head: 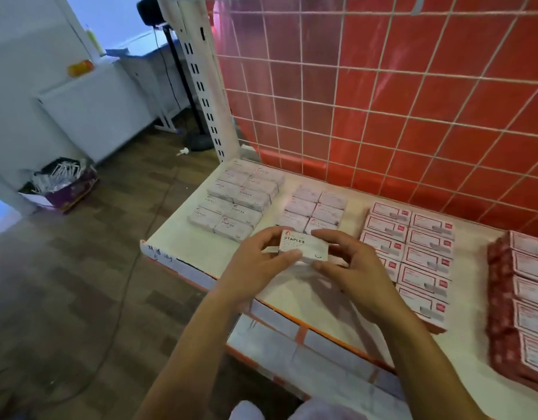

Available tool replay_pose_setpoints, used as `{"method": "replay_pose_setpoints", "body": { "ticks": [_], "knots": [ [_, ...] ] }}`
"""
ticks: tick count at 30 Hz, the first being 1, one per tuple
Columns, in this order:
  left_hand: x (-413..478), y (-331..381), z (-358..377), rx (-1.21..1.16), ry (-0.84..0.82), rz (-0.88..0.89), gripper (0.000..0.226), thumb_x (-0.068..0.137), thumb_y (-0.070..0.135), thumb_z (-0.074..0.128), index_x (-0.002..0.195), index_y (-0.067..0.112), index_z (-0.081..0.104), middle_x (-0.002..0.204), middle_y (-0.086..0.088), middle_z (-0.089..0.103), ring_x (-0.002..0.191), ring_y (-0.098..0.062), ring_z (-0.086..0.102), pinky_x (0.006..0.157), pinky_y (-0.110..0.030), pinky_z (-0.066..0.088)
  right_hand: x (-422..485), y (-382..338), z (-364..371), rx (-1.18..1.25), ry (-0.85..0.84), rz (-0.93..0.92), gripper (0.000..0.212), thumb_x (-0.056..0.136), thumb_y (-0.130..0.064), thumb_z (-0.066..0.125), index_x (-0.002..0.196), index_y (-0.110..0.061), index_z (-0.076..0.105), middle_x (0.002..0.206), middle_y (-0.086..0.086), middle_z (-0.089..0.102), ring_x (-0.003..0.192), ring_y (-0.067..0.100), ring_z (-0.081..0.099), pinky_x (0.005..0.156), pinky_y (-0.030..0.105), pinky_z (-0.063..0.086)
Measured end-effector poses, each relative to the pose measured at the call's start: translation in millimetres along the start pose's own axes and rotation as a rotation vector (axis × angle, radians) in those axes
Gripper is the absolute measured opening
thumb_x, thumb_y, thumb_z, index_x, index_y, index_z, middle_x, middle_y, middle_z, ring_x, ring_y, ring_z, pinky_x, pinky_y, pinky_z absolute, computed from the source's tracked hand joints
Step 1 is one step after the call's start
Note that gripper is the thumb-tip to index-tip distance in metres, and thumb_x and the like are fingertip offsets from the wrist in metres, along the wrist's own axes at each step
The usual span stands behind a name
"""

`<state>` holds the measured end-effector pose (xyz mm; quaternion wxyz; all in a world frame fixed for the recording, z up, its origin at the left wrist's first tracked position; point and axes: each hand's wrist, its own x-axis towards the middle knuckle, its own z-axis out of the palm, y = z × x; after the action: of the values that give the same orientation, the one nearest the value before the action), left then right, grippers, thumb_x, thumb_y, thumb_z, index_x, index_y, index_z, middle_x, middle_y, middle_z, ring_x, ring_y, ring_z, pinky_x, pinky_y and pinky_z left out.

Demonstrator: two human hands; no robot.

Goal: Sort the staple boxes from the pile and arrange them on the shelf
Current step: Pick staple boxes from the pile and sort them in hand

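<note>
Both hands hold one white staple box (302,247) just above the front part of the shelf (195,247). It lies flat, printed face up, with its long axis running left to right and the right end dipping a little towards the person. The face reads "STAPLES" under a small red logo, and a flap sticks out at the left end. The left hand (255,265) grips it with fingers curled over the far edge and thumb on top; the right hand (349,268) pinches the right end the same way. Behind the box to the left lies a block of white boxes (234,204), also marked "STAPLES". Straight behind it sits a smaller white block (314,209) – print unreadable. To its right lie red-bordered boxes (413,247), their labels blurred.
</note>
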<state>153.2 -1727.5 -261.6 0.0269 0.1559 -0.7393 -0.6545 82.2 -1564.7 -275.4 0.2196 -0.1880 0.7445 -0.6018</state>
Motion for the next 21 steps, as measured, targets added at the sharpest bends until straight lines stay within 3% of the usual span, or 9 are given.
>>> {"method": "replay_pose_setpoints", "body": {
  "ticks": [5,12,17,21],
  "knots": [
    [21,-1,-27,-0.083,-0.095,-0.012,0.027,0.088,0.007,0.064,0.107,0.026,0.062,0.102,0.010,0.072,0.093,-0.011,0.069,0.078,-0.024,0.056,14,-3,16,-0.082,-0.029,-0.039,0.069,0.076,-0.001,0.072,0.130,-0.035,0.048,0.128,-0.012,0.054,0.113,0.009,0.055,0.091,0.028,0.053],
    [60,1,-87,-0.167,-0.255,-0.030,0.032,0.085,0.001,0.064,0.109,0.021,0.058,0.101,0.002,0.073,0.087,-0.015,0.070,0.067,-0.025,0.057,39,-14,55,-0.163,0.160,-0.028,0.048,0.074,-0.008,0.076,0.114,-0.028,0.060,0.104,-0.016,0.065,0.092,0.002,0.058,0.083,0.033,0.053],
    [84,-4,-134,-0.119,-0.312,-0.008,0.032,0.086,-0.003,0.062,0.108,0.020,0.056,0.093,0.002,0.073,0.068,-0.015,0.068,0.057,-0.023,0.054,49,-13,79,-0.112,0.326,0.033,0.044,0.073,-0.008,0.077,0.106,-0.033,0.063,0.087,-0.021,0.064,0.083,0.002,0.059,0.078,0.026,0.050],
    [103,-17,-165,-0.162,-0.319,0.012,0.031,0.082,-0.017,0.058,0.090,0.013,0.062,0.104,-0.003,0.071,0.095,-0.019,0.069,0.076,-0.025,0.055,52,-7,94,-0.008,0.452,0.050,0.044,0.072,-0.009,0.078,0.104,-0.036,0.065,0.100,-0.007,0.068,0.095,0.017,0.062,0.088,0.039,0.053]
  ]
}}
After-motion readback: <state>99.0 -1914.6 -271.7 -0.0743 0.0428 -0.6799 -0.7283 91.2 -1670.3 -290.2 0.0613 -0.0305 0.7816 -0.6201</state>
